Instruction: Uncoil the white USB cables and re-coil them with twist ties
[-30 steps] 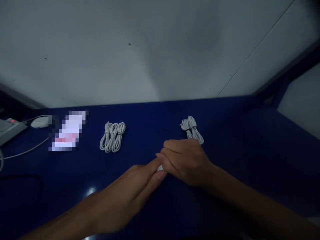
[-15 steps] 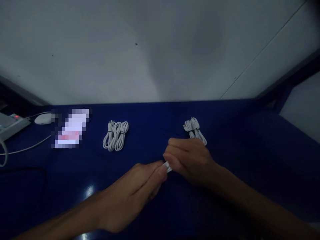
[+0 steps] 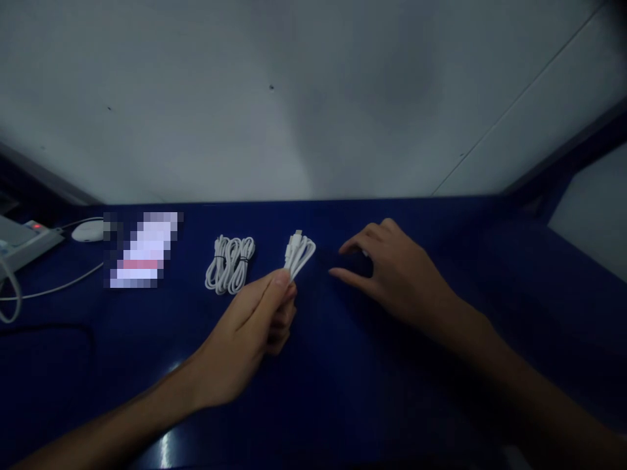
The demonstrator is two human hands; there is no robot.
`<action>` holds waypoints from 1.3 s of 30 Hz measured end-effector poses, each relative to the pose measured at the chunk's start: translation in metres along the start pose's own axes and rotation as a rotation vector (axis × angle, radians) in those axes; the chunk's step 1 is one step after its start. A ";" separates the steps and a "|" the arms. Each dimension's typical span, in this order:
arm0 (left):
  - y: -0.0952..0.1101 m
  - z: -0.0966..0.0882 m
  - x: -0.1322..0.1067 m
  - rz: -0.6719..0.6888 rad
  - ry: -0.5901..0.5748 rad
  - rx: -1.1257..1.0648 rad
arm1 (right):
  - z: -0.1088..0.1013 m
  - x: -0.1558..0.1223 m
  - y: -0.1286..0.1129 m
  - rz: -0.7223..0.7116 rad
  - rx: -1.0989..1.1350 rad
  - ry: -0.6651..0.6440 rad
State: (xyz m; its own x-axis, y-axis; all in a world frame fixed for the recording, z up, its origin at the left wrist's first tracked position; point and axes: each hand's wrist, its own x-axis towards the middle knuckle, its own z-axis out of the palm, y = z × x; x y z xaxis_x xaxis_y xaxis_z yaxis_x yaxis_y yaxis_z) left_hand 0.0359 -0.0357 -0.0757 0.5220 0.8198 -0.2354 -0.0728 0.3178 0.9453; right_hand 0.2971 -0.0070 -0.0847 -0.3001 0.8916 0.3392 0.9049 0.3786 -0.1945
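Observation:
My left hand [image 3: 249, 333] grips a folded white USB cable [image 3: 300, 254] between thumb and fingers, its loops and a metal plug pointing up and away from me. To the right, my right hand [image 3: 396, 267] has thumb and fingers apart in a curved shape, apart from the held cable. It covers the spot where another cable bundle lay; only a small white bit shows at its index finger. Left of the held cable, white cable coils [image 3: 228, 264] with black ties lie side by side on the blue table [image 3: 313, 405].
A phone-like lit screen [image 3: 144, 251], blurred out, lies on the left. Beyond it are a white oval device [image 3: 88, 230] and a power strip [image 3: 36, 248] with a red light and trailing cords. A pale wall [image 3: 196, 130] rises behind the table.
My hands were together on the white cable and have parted. The left has raised the cable upright and leftward; the right has let go and opened, moving over the right-hand bundle.

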 end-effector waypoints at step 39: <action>0.009 0.000 -0.002 0.157 -0.076 0.690 | -0.003 -0.005 -0.044 0.147 0.650 0.297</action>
State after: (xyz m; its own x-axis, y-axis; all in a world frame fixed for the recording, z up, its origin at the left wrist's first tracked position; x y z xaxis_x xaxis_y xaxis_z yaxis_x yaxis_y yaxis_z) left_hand 0.0340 -0.0349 -0.0668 0.6092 0.7876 -0.0923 0.3894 -0.1957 0.9000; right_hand 0.2600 -0.0289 -0.0756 -0.0111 0.8746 0.4846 0.5398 0.4132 -0.7334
